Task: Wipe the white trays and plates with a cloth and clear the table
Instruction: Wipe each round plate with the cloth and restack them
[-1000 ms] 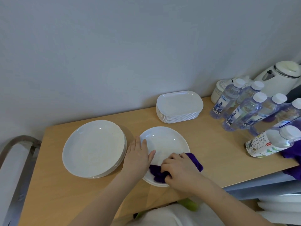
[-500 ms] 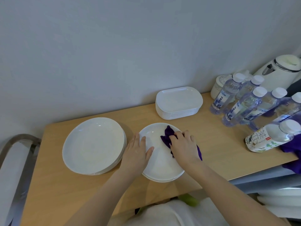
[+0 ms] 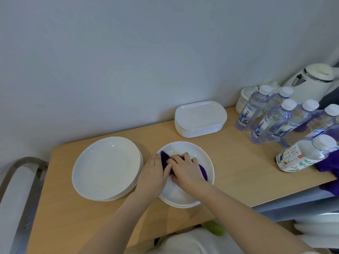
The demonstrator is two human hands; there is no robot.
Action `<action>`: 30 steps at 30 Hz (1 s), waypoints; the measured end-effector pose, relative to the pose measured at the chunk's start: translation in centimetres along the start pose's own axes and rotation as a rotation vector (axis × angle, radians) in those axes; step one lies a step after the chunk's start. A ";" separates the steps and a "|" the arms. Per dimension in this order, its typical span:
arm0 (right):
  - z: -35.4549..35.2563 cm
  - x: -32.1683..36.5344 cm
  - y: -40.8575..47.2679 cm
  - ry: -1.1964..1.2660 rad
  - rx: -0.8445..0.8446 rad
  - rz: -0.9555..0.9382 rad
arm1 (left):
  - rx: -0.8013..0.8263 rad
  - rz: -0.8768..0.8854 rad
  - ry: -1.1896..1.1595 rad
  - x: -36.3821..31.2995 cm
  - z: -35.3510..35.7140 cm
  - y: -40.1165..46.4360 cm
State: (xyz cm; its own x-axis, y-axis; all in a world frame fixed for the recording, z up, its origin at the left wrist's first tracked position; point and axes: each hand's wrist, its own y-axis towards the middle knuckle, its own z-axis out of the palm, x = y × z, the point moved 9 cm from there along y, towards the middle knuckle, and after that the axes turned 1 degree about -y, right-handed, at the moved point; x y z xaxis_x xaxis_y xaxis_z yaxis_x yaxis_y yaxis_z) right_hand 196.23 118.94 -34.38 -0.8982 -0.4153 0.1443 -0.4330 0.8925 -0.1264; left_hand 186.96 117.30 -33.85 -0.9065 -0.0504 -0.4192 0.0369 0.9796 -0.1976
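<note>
The right hand (image 3: 185, 169), its grip seemingly curled on the purple cloth (image 3: 202, 171), has slid left toward the flat, open left hand (image 3: 153, 173).

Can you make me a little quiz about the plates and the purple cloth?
1. True or false: the right hand presses the purple cloth into the small plate.
2. What stands nearer the wall: A) tray stack B) big plate stack?
3. Fill in: the left hand rests on the small plate's ___ edge.

Key: 1 true; 2 A; 3 left.
</note>
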 end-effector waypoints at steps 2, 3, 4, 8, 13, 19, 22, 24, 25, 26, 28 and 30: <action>-0.2 0.0 -0.1 -0.030 -0.010 -0.005 | -0.009 -0.011 0.022 0.0 0.0 0.0; -0.4 -0.2 -0.1 -0.040 -0.020 0.009 | -0.013 -0.015 0.022 0.0 0.0 -0.1; -0.8 -0.6 -0.1 -0.045 -0.029 0.030 | -0.013 -0.019 0.009 0.0 0.0 -0.1; -3.3 -3.2 -0.1 0.006 -0.113 0.149 | -0.002 -0.037 -0.089 0.0 0.0 -0.1; -9.0 -7.4 -1.3 0.167 -0.328 0.311 | -0.017 -0.028 0.024 -0.2 0.1 0.1; -9.2 -13.5 -4.0 0.193 -0.303 0.543 | -0.092 0.126 0.061 -2.6 0.1 -0.2; -6.6 -15.8 -4.9 0.160 -0.170 0.637 | -0.054 0.171 0.070 -3.3 0.9 0.0; -4.7 -16.5 -5.5 0.144 -0.089 0.660 | -0.002 0.193 0.093 -3.7 1.9 0.1; -3.8 -16.6 -5.8 0.145 -0.057 0.666 | 0.027 0.205 0.119 -3.9 2.5 0.1; -3.0 -16.7 -6.0 0.146 -0.028 0.670 | 0.055 0.213 0.149 -4.1 3.1 0.1; -1.5 -16.9 -6.4 0.141 0.017 0.678 | 0.098 0.211 0.200 -4.2 4.1 -0.1; -0.6 -16.8 -6.4 0.135 0.051 0.685 | 0.121 0.210 0.251 -4.2 4.7 -0.2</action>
State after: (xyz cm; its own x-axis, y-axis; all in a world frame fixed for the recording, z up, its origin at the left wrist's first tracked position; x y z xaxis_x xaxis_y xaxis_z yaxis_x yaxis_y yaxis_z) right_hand 214.16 120.28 -35.35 -0.9543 0.2662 0.1356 0.2213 0.9349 -0.2776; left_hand 192.77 116.41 -36.21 -0.9485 0.2140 -0.2336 0.2697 0.9324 -0.2406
